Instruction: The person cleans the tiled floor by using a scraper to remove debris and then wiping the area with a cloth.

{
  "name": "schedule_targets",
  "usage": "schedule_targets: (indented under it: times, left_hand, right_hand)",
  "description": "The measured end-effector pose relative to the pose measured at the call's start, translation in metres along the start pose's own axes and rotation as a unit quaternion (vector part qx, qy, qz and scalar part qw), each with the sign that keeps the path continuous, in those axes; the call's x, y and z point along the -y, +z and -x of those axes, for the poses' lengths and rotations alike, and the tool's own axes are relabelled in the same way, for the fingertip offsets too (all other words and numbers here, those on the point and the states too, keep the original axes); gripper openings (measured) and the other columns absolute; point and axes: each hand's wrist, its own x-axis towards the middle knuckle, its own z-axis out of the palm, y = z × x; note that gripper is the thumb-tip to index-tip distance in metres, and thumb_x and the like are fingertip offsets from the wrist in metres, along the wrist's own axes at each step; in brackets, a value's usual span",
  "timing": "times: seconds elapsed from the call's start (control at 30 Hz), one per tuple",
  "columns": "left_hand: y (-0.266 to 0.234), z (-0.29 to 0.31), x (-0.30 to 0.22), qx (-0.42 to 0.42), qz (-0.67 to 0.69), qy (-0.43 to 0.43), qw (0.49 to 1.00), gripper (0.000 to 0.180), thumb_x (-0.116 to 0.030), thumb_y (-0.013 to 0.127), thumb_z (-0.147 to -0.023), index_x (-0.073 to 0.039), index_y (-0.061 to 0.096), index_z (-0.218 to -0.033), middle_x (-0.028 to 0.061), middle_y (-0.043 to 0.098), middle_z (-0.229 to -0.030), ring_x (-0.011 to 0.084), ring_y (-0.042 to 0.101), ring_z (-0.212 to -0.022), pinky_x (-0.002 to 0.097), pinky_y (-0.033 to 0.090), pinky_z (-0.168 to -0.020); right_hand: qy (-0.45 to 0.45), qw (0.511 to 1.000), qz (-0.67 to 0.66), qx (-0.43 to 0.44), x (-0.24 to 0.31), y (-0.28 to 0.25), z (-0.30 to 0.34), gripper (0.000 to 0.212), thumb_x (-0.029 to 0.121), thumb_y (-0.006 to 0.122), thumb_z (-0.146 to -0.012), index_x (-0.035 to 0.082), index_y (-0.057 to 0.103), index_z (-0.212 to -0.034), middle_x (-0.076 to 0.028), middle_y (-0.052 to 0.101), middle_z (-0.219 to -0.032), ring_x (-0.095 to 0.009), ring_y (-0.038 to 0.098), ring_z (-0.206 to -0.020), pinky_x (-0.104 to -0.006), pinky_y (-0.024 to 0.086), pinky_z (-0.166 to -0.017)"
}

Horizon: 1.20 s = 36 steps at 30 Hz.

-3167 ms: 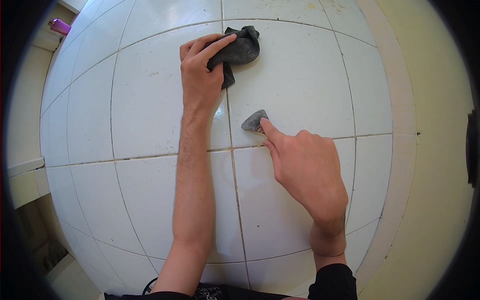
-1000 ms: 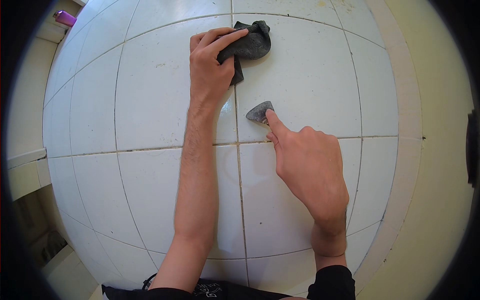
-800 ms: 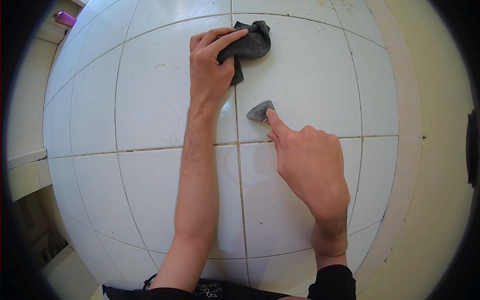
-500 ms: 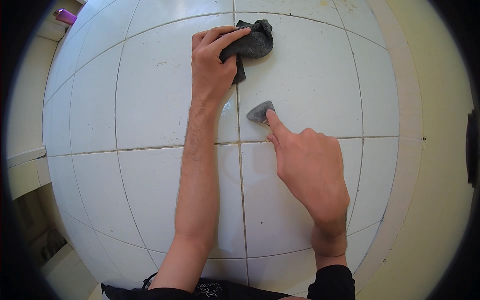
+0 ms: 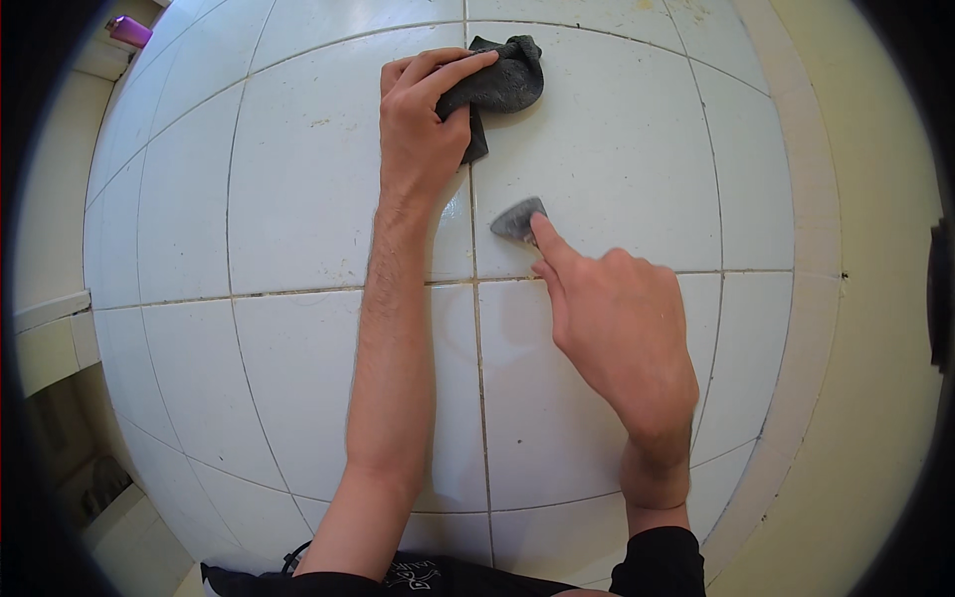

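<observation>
Gripping rumpled dark cloth (image 5: 507, 85), dull-grey triangular blade (image 5: 515, 219)

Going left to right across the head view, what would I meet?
Purple object → left hand → gray triangular tool → right hand → cream surface → dark object at the rim.

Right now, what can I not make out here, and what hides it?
In the head view:
Any handle of the gray scraper: hidden by the right hand.
Left part of the dark gray cloth: covered by the left hand.
Kind of the purple container: too small.
Black object, far right: its outer side merges into the dark border.
</observation>
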Motion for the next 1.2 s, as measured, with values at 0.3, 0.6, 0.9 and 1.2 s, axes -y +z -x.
schedule_targets:
  times: [0.3, 0.6, 0.9, 1.2]
  left_hand:
    - [0.001, 0.0, 0.0, 0.0, 0.002, 0.003, 1.0, 0.062, 0.015, 0.054, -0.071, -0.019, 0.078, -0.118, 0.003, 0.072, -0.117, 0.0258, 0.057, -0.111, 0.0341, 0.05, -0.101]
    - [0.001, 0.001, 0.002, -0.003, 0.007, 0.005, 1.0, 0.061, 0.014, 0.054, -0.072, -0.019, 0.078, -0.117, 0.0032, 0.072, -0.116, 0.026, 0.057, -0.111, 0.0342, 0.05, -0.101]
    - [0.002, 0.0, 0.005, -0.013, 0.006, 0.017, 1.0, 0.059, 0.013, 0.057, -0.071, -0.019, 0.079, -0.115, 0.0023, 0.072, -0.115, 0.0267, 0.056, -0.109, 0.0347, 0.051, -0.098]
    - [0.002, 0.001, 0.005, -0.012, 0.011, 0.012, 1.0, 0.059, 0.013, 0.057, -0.071, -0.019, 0.079, -0.115, 0.0024, 0.072, -0.115, 0.0266, 0.057, -0.109, 0.0344, 0.051, -0.099]
  right_hand:
    - [-0.002, 1.0, -0.013, -0.022, -0.005, 0.005, -0.007, 0.034, 0.027, 0.057, -0.102, 0.016, 0.068, -0.132, -0.014, 0.061, -0.058, -0.031, 0.062, -0.053, -0.0428, 0.047, -0.051]
    - [-0.01, 1.0, 0.017, 0.015, 0.005, -0.006, 0.006, 0.033, 0.027, 0.058, -0.102, 0.017, 0.068, -0.132, -0.014, 0.061, -0.057, -0.031, 0.062, -0.052, -0.0418, 0.047, -0.051]
    - [-0.03, 0.999, 0.018, 0.038, 0.009, -0.003, 0.008, 0.034, 0.026, 0.059, -0.101, 0.018, 0.067, -0.133, -0.012, 0.062, -0.057, -0.032, 0.061, -0.052, -0.042, 0.046, -0.051]
    - [-0.033, 0.999, 0.015, 0.027, 0.012, -0.003, 0.007, 0.033, 0.026, 0.059, -0.101, 0.018, 0.068, -0.132, -0.013, 0.061, -0.056, -0.032, 0.059, -0.049, -0.0423, 0.046, -0.05]
